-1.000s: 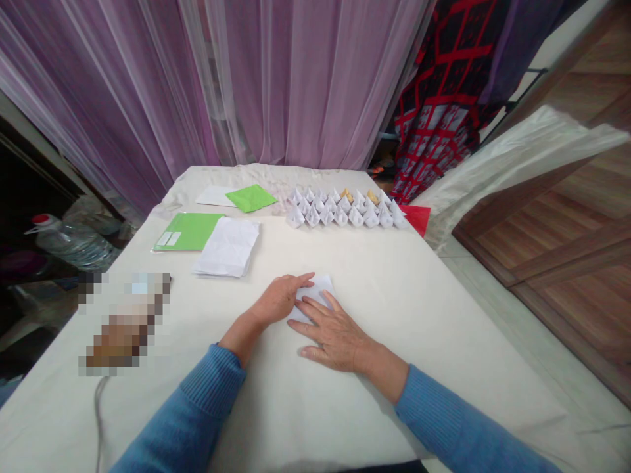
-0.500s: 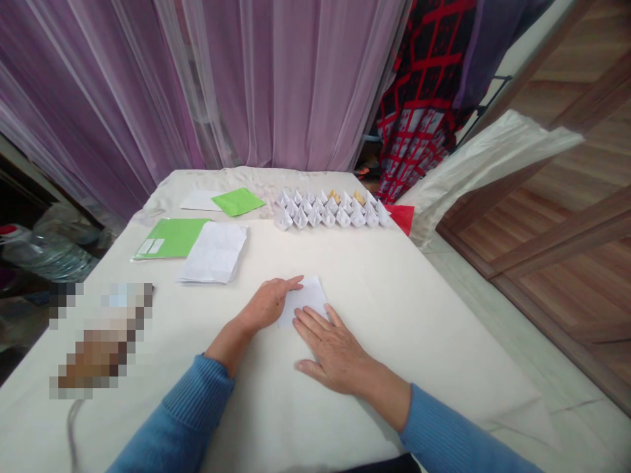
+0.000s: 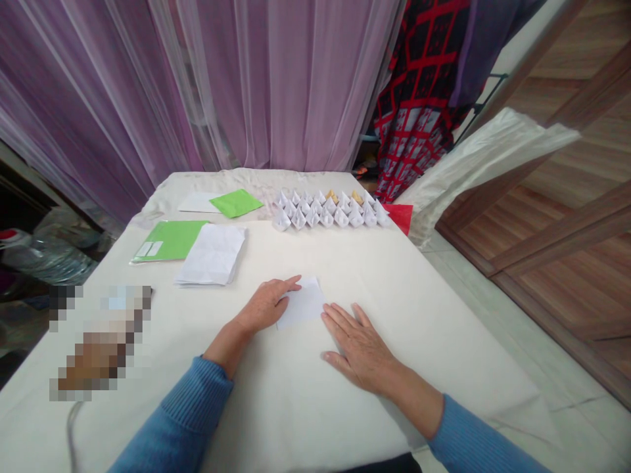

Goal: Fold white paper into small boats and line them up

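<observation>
A small white sheet of paper (image 3: 304, 303) lies flat on the cloth-covered table in front of me. My left hand (image 3: 263, 304) rests at its left edge, index finger stretched over the top corner and thumb lower down, with a gap between them. The remaining fingers of that hand are mostly hidden. My right hand (image 3: 357, 345) lies palm down at the right of the sheet, open, fingers extended, its fingertips by the lower right edge.
Rows of folded white paper shapes (image 3: 328, 215), with a couple of yellow ones, stand at the back right by a red sheet (image 3: 400, 217). At left lie a white paper stack (image 3: 211, 255), a green pack (image 3: 172, 240) and a green sheet (image 3: 236, 203). A blurred-out object (image 3: 106, 338) lies front left.
My right hand has slid right and slightly toward me, off the middle of the sheet to its edge. My left hand has stayed in place on the paper.
</observation>
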A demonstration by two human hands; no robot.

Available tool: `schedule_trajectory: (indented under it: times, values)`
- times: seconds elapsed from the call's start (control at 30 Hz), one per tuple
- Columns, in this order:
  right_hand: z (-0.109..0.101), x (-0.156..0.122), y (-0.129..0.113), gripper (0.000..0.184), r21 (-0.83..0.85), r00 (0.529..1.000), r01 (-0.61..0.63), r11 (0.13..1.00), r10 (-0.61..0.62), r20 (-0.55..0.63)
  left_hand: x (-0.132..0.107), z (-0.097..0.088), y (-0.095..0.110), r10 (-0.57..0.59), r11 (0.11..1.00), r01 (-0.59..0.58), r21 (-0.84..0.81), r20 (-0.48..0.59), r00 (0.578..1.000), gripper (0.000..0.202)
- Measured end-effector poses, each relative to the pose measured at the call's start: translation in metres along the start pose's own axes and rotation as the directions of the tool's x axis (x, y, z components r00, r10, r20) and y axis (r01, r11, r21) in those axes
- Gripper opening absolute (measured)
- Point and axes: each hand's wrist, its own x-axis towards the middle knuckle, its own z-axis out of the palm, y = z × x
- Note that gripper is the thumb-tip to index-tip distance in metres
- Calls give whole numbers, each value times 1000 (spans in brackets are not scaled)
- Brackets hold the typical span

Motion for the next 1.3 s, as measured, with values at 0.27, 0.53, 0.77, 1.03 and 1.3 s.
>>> schedule_trajectory:
  times: [0.27,0.53,0.77,1.03,1.3]
  values:
    - [-4,7,-4,59,-25,995,-97,995,96,-40,-6,-11,11,-4,1000,5,-5,129,992,79]
    - [6,46,-30,70,78,998,64,995,-62,-29,-14,1,-1,15,999,-17,52,45,999,88]
    - [7,35,-10,71,81,997,51,995,-55,49,-25,0,-5,29,992,-38,119,77,997,89]
    - [0,24,3,69,40,995,-10,999,5,101,-49,-11,-8,-54,970,20,243,133,990,83]
    - [8,23,6,69,50,999,9,999,-11,46,-60,6,27,-60,903,80,423,-61,996,52]
